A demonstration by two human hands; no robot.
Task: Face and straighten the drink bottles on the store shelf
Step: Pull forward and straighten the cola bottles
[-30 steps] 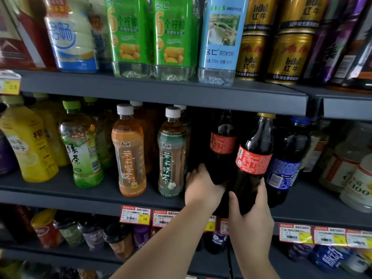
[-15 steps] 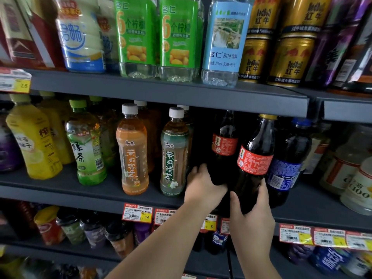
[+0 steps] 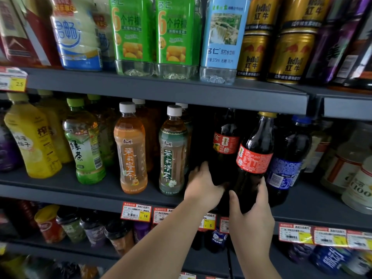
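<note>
1. We've got two dark cola bottles on the middle shelf (image 3: 60, 190), both smooth plastic with red labels: the front cola bottle (image 3: 252, 158) has a yellow cap, the rear cola bottle (image 3: 225, 141) sits behind and to its left.
2. Our left hand (image 3: 203, 188) is wrapped around the rear one's lower body; our right hand (image 3: 251, 214) grips the front one's base.
3. Just left stand two white-capped tea bottles, the orange tea bottle (image 3: 131, 150) and the green tea bottle (image 3: 173, 152).
4. One blue-labelled cola bottle (image 3: 285, 158) stands right of them.
</note>
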